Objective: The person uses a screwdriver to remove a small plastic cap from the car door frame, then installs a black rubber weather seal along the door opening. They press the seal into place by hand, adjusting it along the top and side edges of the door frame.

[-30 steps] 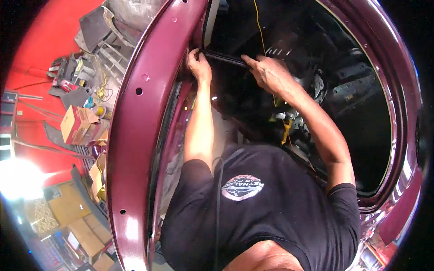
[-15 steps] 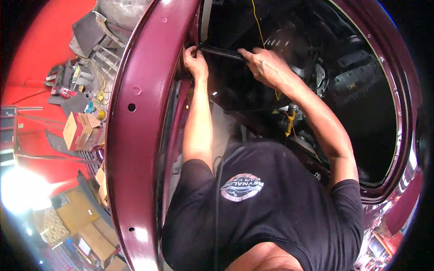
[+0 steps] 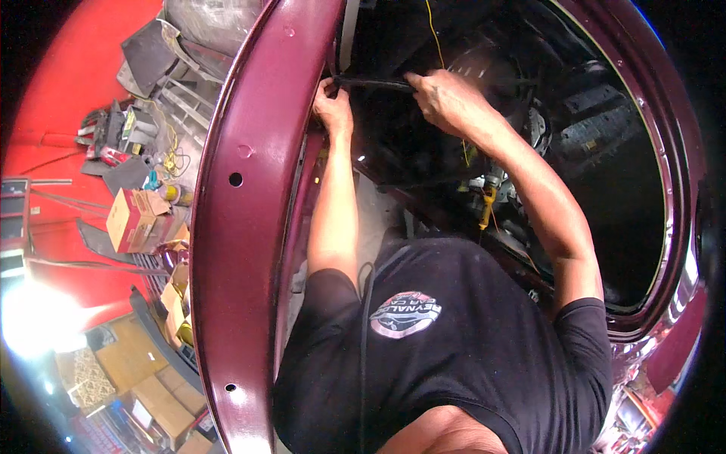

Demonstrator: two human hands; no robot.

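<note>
A thin black strip [image 3: 374,82], which looks like rubber weatherstrip, runs between my hands beside the inner edge of a maroon car panel [image 3: 234,227]. My left hand [image 3: 334,112] pinches its left end, close against that edge. The other end is in my right hand [image 3: 448,98], its fingers closed and index finger reaching along the strip. Both arms reach forward over the dark car interior. A yellow tool [image 3: 486,206] hangs below my right forearm. What exactly sits under my left fingertips is hidden.
A yellow cord [image 3: 433,32] hangs beyond my right hand. The maroon opening's frame [image 3: 659,144] curves round the right side. Outside the panel, an open cardboard box [image 3: 136,219], loose car parts [image 3: 113,136] and flat cardboard [image 3: 162,401] lie against a red wall [image 3: 68,60].
The maroon panel has shifted slightly to the right, uncovering more of the boxes behind it. My right hand has moved a little right and up with the strip; my left hand has barely moved.
</note>
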